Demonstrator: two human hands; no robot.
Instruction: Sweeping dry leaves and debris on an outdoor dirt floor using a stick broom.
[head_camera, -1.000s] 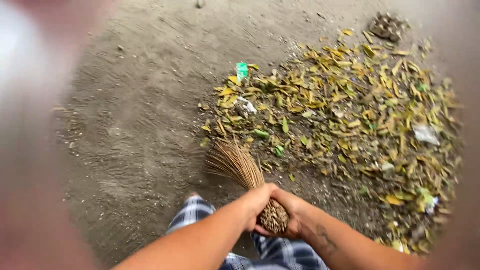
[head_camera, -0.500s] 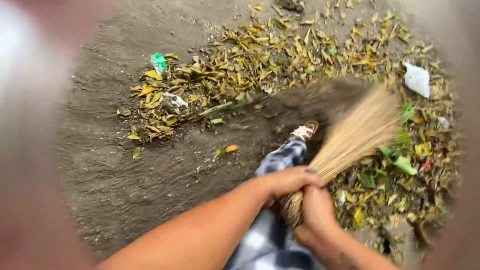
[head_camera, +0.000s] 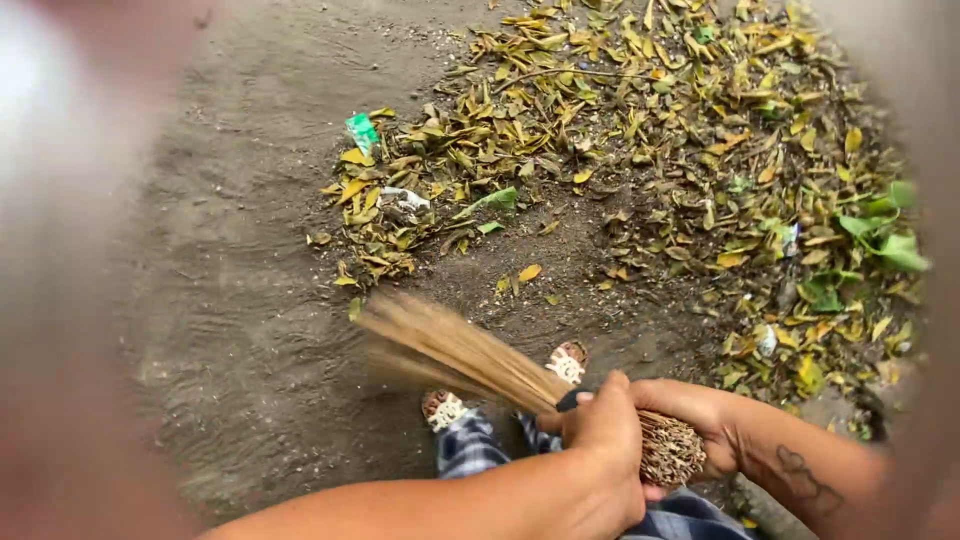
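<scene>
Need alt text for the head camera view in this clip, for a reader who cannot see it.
Seen from above, both hands, the left hand and the right hand, grip the bound end of a stick broom whose bristles blur over bare dirt ground. Beyond lie fallen yellow-green leaves and a green wrapper; sandalled feet show below.
</scene>
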